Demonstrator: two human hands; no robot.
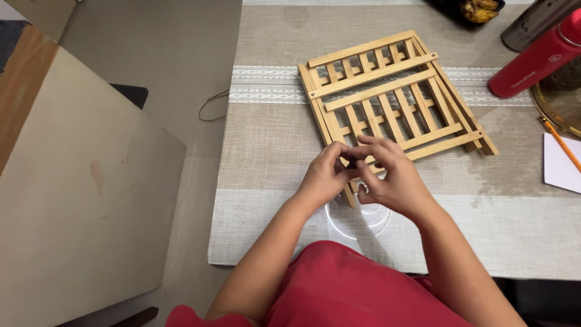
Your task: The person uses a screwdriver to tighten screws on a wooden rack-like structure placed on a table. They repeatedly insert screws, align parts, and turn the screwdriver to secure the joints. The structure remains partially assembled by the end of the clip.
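Folded wooden slatted rack (390,100) being pinched at its near corner by left hand (327,175) and right hand (387,178), fingertips pressed together there, red bottle (535,57) lying beyond rack's far right corner.

Red bottle (535,60) lying top right, orange pencil (561,142) beside white paper (561,165) at right edge, woven runner (272,145) on table (514,242), cord loop (213,104) on floor.
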